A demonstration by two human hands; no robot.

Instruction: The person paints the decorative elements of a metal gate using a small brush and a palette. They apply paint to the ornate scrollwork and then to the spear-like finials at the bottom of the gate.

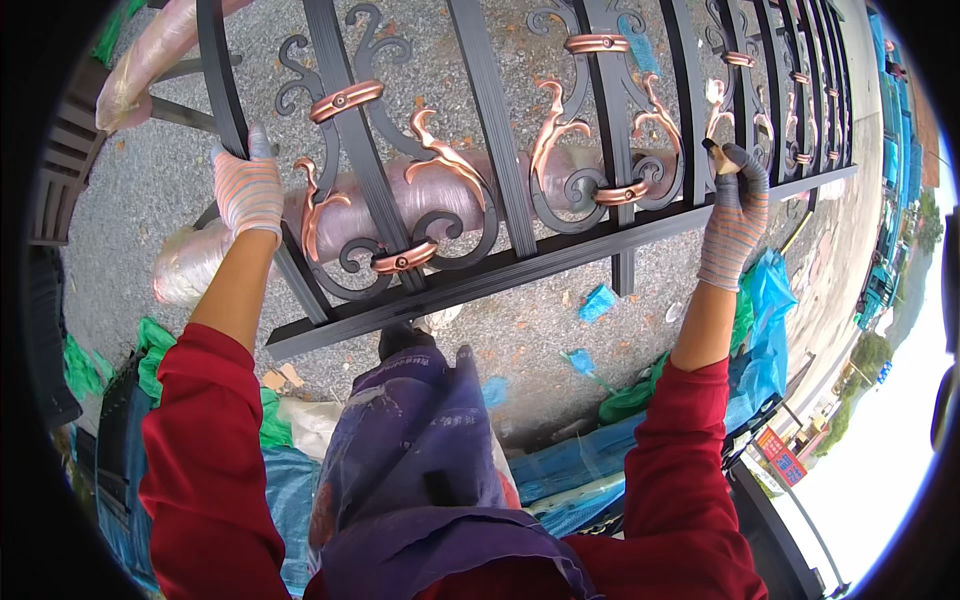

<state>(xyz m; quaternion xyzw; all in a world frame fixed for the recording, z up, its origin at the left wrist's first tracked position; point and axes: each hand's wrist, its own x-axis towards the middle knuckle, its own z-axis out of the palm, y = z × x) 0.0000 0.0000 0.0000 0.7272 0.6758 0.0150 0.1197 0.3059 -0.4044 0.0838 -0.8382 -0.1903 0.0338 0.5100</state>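
Both hands hold a big black iron fence panel (520, 265) with copper-coloured curls. The panel is up off the gravel ground (140, 190), and tipped so its bottom rail runs from lower left to upper right.

The left hand (248, 188), in a striped work glove, is wrapped tight around a black bar near the panel's left end. The right hand (737, 210), in a grey striped glove, is closed on the bottom rail further right, beside a copper curl.

Behind the panel's bars lies a long roll wrapped in clear plastic (400, 205). Below the panel's rail, blue plastic scraps (598, 301) sit on the gravel.
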